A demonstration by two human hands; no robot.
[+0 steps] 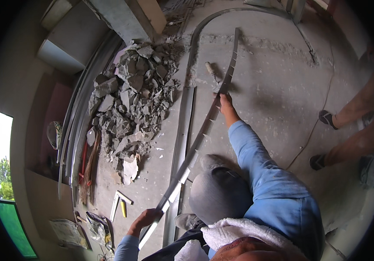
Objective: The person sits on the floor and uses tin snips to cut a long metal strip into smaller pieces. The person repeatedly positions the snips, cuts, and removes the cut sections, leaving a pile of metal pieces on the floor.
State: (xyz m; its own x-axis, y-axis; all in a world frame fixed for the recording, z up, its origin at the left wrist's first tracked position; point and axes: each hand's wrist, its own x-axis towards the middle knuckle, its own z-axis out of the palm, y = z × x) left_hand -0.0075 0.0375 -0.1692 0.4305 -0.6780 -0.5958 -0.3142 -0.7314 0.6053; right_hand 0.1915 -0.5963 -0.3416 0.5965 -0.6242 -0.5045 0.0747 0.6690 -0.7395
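A long, narrow metal track [199, 138] with cuts along its flange slants across the view, from near left to far right. My left hand [146, 218] is closed around it toward the near end. Further up, my right hand [225, 105] grips the track past its middle, with some fingers hidden behind the metal. Beneath it a straight metal channel [183, 126] lies on the floor. A curved metal track [215, 15] bends across the floor at the far side. Beyond my right hand lies a tool with a pale handle [211, 68], partly covered by the held track.
Broken concrete [128, 93] is heaped at the left beside leaning metal lengths [74, 108] and a broom [89, 174]. A square [116, 204], a yellow tool [123, 209] and bags [99, 228] lie near left. Another person's legs [354, 108] stand right, near a cable [322, 114].
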